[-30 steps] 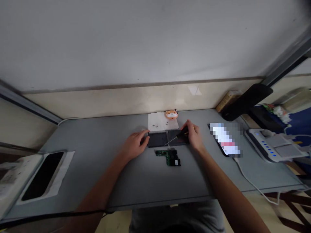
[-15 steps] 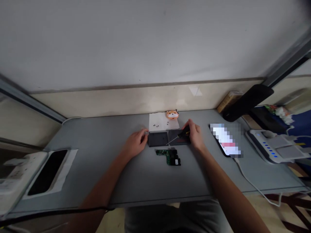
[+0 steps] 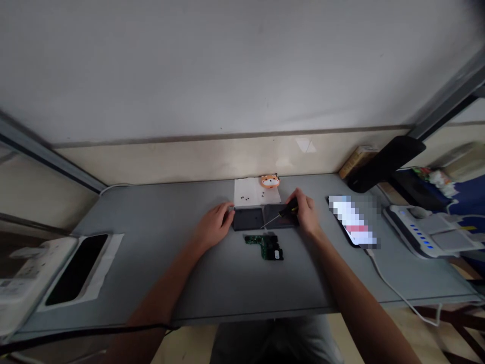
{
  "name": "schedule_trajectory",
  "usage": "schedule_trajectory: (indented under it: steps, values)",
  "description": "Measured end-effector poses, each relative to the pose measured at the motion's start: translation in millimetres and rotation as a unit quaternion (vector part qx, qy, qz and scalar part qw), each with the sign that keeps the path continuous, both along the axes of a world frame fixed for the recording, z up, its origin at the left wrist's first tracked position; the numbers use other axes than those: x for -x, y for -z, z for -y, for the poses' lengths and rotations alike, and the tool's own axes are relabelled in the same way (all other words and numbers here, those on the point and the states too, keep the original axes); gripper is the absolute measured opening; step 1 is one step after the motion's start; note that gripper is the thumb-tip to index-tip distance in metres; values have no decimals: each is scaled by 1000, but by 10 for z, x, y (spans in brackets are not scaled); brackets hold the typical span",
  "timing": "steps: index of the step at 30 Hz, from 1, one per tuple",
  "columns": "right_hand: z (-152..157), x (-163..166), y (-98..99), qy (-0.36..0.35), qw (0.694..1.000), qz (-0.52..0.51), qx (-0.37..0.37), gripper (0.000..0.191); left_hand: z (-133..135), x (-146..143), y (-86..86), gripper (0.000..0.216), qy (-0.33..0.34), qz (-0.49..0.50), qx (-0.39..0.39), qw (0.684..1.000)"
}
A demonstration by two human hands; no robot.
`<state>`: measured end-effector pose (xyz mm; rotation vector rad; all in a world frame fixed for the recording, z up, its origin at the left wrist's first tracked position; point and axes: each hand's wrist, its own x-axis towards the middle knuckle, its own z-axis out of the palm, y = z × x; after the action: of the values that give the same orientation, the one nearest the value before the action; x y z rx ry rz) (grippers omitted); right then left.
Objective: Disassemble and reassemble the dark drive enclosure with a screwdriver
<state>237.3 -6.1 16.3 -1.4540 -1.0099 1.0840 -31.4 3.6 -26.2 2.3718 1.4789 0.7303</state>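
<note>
My right hand grips a screwdriver with a black and yellow handle. Its thin metal shaft slopes down to the left, and the tip is at the inner lower corner of a shallow dark casing half. My left hand has its thumb and fingers closed on that half's left edge. A second flat dark panel lies against its right side, partly hidden by the screwdriver and my right hand. Just in front of them is a green circuit board with a black part and a small white label.
Behind the casing lies white paper with several tiny dark screws and an orange animal-face case. A lit phone with a cable and a power strip are at right. Another phone lies at left.
Both hands keep their hold and the screwdriver tip stays near the same corner, its handle slightly lower. The whole view has shifted slightly.
</note>
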Motion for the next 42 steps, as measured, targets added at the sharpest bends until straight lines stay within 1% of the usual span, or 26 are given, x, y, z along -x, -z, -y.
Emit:
schedule_trajectory:
  steps: [1, 3, 5, 7, 9, 11, 13, 15, 16, 17, 18, 19, 20, 22, 23, 24, 25, 26, 28, 30, 32, 34, 36, 38, 41, 42]
  values:
    - [-10, -9, -4, 8, 1000, -5, -15, 64, 2, -1, 0, 26, 2, -4, 0, 1000]
    - [-36, -49, -45, 33, 997, -31, -70, 64, 7, -6, -2, 26, 7, -12, -2, 1000]
    - [-53, -129, -140, 56, 986, -77, -136, 64, 12, -13, -8, 25, 13, -21, -4, 1000]
    - [-40, -242, -282, 66, 977, -87, -182, 65, 15, -21, -16, 24, 17, -30, -3, 999]
    - [21, -357, -440, 73, 970, -84, -218, 66, 16, -30, -22, 24, 13, -38, 2, 999]
    - [132, -437, -574, 74, 961, -104, -246, 66, 18, -39, -27, 24, 10, -45, 6, 999]
    - [278, -461, -653, 46, 962, -113, -244, 66, 20, -47, -32, 25, 12, -51, 8, 999]
    - [432, -429, -659, -8, 971, -72, -230, 64, 20, -54, -37, 27, 13, -59, 13, 998]
    - [504, -397, -633, -27, 971, -23, -237, 62, 19, -57, -39, 27, 12, -64, 19, 998]
    - [568, -358, -589, -51, 966, 55, -248, 57, 16, -59, -39, 27, 11, -69, 25, 997]
    - [623, -316, -531, -118, 952, 155, -235, 49, 12, -60, -38, 27, 9, -73, 30, 997]
    - [670, -274, -460, -171, 926, 254, -222, 43, 7, -60, -35, 27, 8, -76, 34, 997]
    - [708, -234, -380, -216, 890, 336, -217, 37, 3, -58, -31, 27, 8, -78, 37, 996]
    - [766, -169, -214, -262, 825, 456, -206, 29, -3, -55, -23, 27, 8, -81, 39, 996]
    - [788, -145, -137, -287, 797, 495, -192, 27, -3, -54, -20, 27, 7, -81, 40, 996]
    - [807, -127, -68, -305, 775, 523, -184, 29, -2, -53, -18, 27, 6, -81, 41, 996]
    - [824, -115, -12, -316, 759, 542, -177, 34, 0, -54, -17, 27, 4, -80, 41, 996]
    - [838, -108, 31, -324, 748, 554, -169, 38, 3, -55, -17, 26, 1, -79, 40, 996]
    - [853, -105, 69, -334, 735, 568, -161, 38, 7, -57, -14, 24, -3, -76, 39, 996]
    - [837, -112, 45, -344, 728, 571, -161, 30, 8, -58, -6, 22, -7, -72, 34, 997]
    - [774, -115, -31, -348, 730, 563, -170, 23, 3, -55, 4, 21, -4, -68, 29, 997]
    - [657, -91, -136, -334, 744, 548, -185, 23, -4, -52, 11, 19, 2, -66, 27, 997]
    - [495, -23, -233, -301, 764, 534, -200, 25, -9, -49, 10, 17, 6, -65, 28, 997]
    - [320, 81, -289, -282, 781, 519, -204, 26, -12, -48, 3, 17, 2, -66, 31, 997]
    - [119, 232, -262, -288, 805, 487, -178, 24, -12, -45, -12, 16, 3, -67, 33, 997]
    - [81, 262, -232, -288, 808, 488, -164, 24, -11, -43, -16, 16, 6, -67, 33, 997]
